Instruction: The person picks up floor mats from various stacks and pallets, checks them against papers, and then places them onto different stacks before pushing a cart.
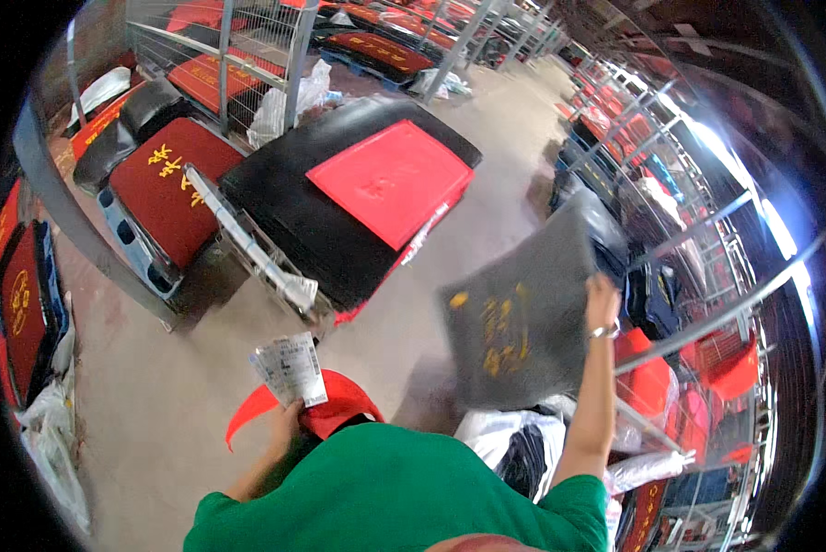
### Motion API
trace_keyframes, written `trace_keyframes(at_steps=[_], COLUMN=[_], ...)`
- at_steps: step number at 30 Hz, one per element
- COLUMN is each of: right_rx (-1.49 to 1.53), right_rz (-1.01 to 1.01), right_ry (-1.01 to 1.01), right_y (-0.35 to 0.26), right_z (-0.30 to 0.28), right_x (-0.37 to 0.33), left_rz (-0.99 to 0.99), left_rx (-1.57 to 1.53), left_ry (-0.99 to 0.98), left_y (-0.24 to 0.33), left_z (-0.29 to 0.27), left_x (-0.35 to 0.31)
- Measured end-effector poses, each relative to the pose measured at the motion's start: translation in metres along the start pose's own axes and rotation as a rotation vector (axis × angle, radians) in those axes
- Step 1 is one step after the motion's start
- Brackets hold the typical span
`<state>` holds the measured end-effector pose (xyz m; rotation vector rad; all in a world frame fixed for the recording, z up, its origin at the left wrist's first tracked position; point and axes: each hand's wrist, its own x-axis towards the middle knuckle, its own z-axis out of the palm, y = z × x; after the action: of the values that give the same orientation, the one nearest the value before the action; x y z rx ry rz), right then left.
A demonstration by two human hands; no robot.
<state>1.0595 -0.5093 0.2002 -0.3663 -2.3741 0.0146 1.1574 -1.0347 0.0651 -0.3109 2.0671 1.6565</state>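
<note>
I have the right hand [602, 299] closed on the right edge of the grey mat [523, 313], which hangs tilted right of centre, over the near white bag [487, 432]. The left hand [290, 419] pinches a fan of paper labels [293, 368] (whether those fingers also hold the red sheet [350, 396] just behind, I cannot tell). One edge grip probably lets the mat swing, so I'd move it slowly, keep its left corner clear of the black mat [280, 198] to the far left, and avoid creasing the labels.
</note>
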Motion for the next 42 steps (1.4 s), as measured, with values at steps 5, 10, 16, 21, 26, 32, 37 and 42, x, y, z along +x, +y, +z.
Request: trace_keyframes(at_steps=[5, 10, 16, 21, 26, 32, 37, 42], right_rx=[0.009, 0.011, 0.704, 0.858, 1.449, 1.29, 1.361, 1.465], right_rz=[-0.308, -0.482, -0.805, -0.955, -1.036, -0.836, -0.566, -0.576], right_ry=[-0.002, -0.127, -0.081, -1.414, -1.678, -1.372, -1.178, -1.139], right_y=[-0.124, -0.208, -0.241, -0.209, -0.106, -0.097, -0.103, -0.133], right_z=[0.017, 0.137, 0.378, 0.327, 0.346, 0.368, 0.379, 0.401], right_x=[0.163, 0.216, 0.148, 0.075, 0.071, 0.112, 0.202, 0.272], left_rz=[-0.125, -0.173, -0.26, 0.185, 0.252, 0.351, 0.517, 0.625], left_rx=[-0.637, -0.63, -0.654, -0.861, -0.729, -0.579, -0.522, -0.535], left_ry=[0.152, 0.41, 0.556, 0.901, 1.195, 1.358, 1.178, 0.844], left_y=[-0.047, -0.008, 0.01, 0.089, 0.197, 0.302, 0.406, 0.428], left_z=[0.026, 0.068, 0.133, 0.189, 0.194, 0.172, 0.142, 0.055], left_x=[0.062, 0.098, 0.147, 0.165, 0.176, 0.219, 0.308, 0.393])
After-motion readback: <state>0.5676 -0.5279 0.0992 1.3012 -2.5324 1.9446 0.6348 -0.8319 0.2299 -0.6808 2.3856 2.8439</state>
